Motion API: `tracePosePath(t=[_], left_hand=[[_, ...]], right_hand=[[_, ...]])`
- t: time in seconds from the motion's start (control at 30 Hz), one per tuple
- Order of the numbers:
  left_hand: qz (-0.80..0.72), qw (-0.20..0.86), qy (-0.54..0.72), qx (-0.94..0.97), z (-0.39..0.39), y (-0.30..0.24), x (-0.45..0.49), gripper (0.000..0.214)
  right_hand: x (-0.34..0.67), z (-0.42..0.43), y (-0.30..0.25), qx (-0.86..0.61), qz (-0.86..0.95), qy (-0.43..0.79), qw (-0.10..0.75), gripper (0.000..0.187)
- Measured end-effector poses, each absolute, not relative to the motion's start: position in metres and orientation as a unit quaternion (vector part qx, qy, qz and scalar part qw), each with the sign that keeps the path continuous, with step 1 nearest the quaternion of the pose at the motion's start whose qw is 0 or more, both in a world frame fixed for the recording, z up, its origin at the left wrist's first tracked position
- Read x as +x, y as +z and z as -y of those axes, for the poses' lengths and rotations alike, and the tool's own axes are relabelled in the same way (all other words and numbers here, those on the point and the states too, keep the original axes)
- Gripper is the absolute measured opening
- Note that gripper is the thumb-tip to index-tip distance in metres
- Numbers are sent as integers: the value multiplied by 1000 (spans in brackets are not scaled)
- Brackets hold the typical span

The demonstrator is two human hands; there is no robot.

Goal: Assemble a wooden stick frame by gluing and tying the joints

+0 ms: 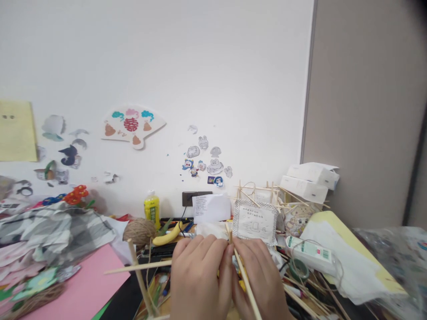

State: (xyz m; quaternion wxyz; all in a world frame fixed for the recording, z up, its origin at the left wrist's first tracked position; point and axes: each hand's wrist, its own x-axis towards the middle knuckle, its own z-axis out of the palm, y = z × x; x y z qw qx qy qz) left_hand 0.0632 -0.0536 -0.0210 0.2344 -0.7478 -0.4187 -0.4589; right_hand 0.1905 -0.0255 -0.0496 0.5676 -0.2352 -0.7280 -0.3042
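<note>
My left hand (200, 273) and my right hand (260, 278) meet at the bottom centre, fingers curled and thumbs side by side. They are closed on thin wooden sticks where the ends cross between them. One wooden stick (246, 280) slopes down to the right over my right hand. A level wooden stick (140, 267) runs in from the left and vanishes behind my left hand. It crosses a thicker upright stick (139, 278) standing left of my hands. The exact joint is hidden by my fingers.
Behind my hands are a twine ball (139, 231), a banana (168, 235), a yellow-green bottle (152, 209) and a framed drawing (256, 224). Pink paper (90, 284) and checked cloth (50, 231) lie left. At right are a white glue bottle (312, 254), green tape (299, 270) and plastic wrap (396, 262).
</note>
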Motion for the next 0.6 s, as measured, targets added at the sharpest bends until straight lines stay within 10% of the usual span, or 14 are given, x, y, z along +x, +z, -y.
tracePosePath(t=[0.6], left_hand=[[429,249,-443,-747,51,-21,65,23]], right_hand=[[190,25,-51,-245,724,-292,575,29]])
